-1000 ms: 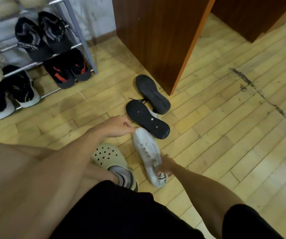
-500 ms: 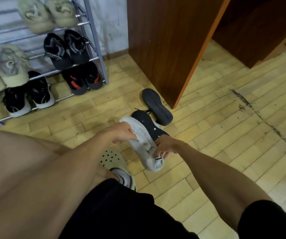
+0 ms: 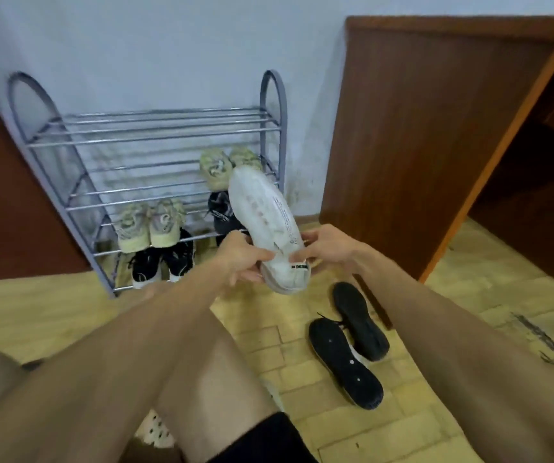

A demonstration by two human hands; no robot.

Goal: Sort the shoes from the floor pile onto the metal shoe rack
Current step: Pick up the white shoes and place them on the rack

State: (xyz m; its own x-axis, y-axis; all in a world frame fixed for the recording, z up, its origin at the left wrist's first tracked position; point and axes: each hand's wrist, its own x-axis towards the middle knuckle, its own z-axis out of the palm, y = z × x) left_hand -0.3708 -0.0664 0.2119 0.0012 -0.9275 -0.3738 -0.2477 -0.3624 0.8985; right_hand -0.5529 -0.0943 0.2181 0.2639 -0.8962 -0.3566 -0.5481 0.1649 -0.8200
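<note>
White shoe point(image 3: 264, 215) is gripped at the heel end: L hand point(image 3: 239, 259) fingers curled round it from 9 o'clock, R hand point(image 3: 330, 250) fingers pinching from 3 o'clock. Toe points to 12, overlapping the 3 o'clock end of metal shoe rack point(image 3: 155, 128) in view. Vs 0.5 s ago: shoe raised from low beside black shoes point(image 3: 347, 359), which lie on floor point(image 3: 35, 312) at 5 o'clock, now well apart. Rack's upper tiers now visible.

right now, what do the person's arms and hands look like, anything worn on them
The left arm and right arm are bare, no sleeves showing. The left hand and right hand have no gloves, and no watch, ring or band shows. The only clothing in view is black shorts at the bottom.
</note>
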